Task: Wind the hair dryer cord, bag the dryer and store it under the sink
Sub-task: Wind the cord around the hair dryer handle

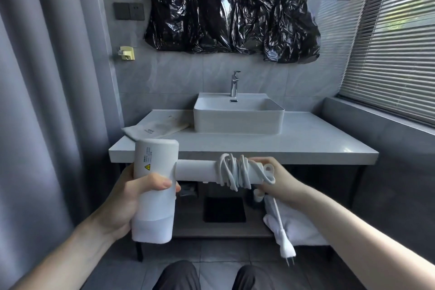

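Note:
I hold a white hair dryer (154, 172) in front of the vanity, its barrel upright and its handle pointing right. My left hand (131, 195) grips the barrel. The white cord (235, 172) is wound in several loops around the far end of the handle, and my right hand (275, 181) is closed on that end and the loops. The cord's tail hangs down to the plug (287, 248). A flat pale storage bag (153, 128) lies on the countertop (306, 139) left of the sink (237, 115).
An open shelf (211, 229) under the counter holds a black mat (224, 209), a white towel (296, 226) and small items. A grey curtain hangs on the left, window blinds on the right. Black plastic covers the wall above the faucet (234, 83). My knees show at the bottom.

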`<act>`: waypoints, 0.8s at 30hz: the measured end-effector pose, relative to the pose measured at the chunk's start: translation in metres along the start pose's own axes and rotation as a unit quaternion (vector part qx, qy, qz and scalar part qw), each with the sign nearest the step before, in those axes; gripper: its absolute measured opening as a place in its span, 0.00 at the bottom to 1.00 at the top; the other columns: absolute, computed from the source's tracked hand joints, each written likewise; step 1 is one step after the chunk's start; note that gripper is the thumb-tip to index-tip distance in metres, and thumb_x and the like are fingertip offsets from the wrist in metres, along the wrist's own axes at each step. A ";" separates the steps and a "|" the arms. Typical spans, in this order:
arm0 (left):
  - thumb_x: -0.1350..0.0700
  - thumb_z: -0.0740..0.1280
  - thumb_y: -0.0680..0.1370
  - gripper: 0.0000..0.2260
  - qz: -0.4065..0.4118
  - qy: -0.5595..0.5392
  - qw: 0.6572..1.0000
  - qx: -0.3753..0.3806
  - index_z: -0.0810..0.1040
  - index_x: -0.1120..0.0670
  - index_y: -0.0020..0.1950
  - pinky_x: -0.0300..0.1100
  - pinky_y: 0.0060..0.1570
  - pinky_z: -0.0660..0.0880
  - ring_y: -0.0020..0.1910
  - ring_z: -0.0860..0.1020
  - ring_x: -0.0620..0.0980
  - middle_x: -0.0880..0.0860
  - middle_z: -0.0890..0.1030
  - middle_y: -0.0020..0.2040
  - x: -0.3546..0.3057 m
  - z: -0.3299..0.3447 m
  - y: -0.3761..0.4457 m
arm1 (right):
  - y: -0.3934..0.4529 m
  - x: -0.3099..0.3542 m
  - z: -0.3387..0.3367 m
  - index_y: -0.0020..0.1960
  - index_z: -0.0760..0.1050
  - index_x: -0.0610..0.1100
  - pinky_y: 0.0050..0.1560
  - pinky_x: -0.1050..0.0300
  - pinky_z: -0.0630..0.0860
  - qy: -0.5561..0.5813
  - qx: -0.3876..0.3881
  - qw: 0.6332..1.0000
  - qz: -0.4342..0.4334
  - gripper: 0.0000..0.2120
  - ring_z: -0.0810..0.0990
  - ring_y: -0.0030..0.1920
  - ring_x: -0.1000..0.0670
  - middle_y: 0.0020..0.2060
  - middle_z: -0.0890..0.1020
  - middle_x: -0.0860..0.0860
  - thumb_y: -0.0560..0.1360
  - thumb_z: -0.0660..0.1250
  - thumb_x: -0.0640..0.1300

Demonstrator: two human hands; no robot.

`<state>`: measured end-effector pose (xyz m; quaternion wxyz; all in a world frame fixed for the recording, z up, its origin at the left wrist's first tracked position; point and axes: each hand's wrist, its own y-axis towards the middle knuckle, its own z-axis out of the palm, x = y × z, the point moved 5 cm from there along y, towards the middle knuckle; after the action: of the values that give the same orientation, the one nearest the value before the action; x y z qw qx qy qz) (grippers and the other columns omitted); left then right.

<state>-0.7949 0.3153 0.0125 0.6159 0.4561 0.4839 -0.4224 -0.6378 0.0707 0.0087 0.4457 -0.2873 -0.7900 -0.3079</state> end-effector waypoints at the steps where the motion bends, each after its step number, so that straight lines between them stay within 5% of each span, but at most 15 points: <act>1: 0.53 0.76 0.57 0.23 -0.003 -0.011 1.000 -0.003 0.84 0.62 0.48 0.48 0.34 0.79 0.34 0.81 0.59 0.66 0.82 0.42 0.001 0.000 0.001 | -0.004 -0.004 0.007 0.39 0.77 0.36 0.32 0.57 0.64 -0.002 -0.004 1.000 0.019 0.10 0.67 0.29 0.54 0.29 0.73 0.51 0.78 0.66 0.38; 7: 0.52 0.77 0.57 0.23 -0.007 -0.034 0.998 -0.048 0.83 0.62 0.49 0.49 0.35 0.79 0.33 0.80 0.59 0.64 0.82 0.42 0.002 -0.006 0.007 | -0.023 -0.009 0.045 0.49 0.85 0.44 0.27 0.64 0.60 0.071 0.017 0.995 0.069 0.22 0.65 0.25 0.56 0.27 0.72 0.53 0.87 0.59 0.55; 14: 0.51 0.77 0.57 0.23 0.005 -0.045 0.989 -0.143 0.83 0.59 0.49 0.49 0.35 0.80 0.31 0.82 0.57 0.60 0.83 0.39 -0.007 -0.021 0.020 | -0.048 -0.003 0.063 0.49 0.82 0.43 0.29 0.62 0.66 -0.108 0.046 0.991 0.063 0.18 0.66 0.26 0.56 0.26 0.72 0.54 0.88 0.58 0.49; 20: 0.51 0.79 0.56 0.27 0.060 0.068 0.969 -0.228 0.81 0.62 0.51 0.49 0.33 0.79 0.36 0.81 0.58 0.59 0.84 0.41 -0.005 -0.042 0.029 | -0.068 0.029 0.056 0.47 0.79 0.49 0.40 0.52 0.72 -0.250 0.052 0.967 0.003 0.14 0.69 0.29 0.51 0.25 0.71 0.54 0.86 0.59 0.50; 24: 0.54 0.79 0.57 0.23 0.057 0.099 0.964 -0.239 0.82 0.58 0.49 0.49 0.35 0.79 0.35 0.81 0.56 0.53 0.85 0.37 0.004 -0.043 0.027 | -0.067 0.052 0.040 0.46 0.80 0.49 0.30 0.61 0.63 -0.250 0.021 0.968 -0.023 0.14 0.67 0.27 0.53 0.26 0.71 0.51 0.86 0.61 0.51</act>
<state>-0.7773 0.3629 0.0074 0.6795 0.3617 0.6024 -0.2113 -0.7302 0.0665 0.0227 0.2326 -0.3275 -0.8891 -0.2195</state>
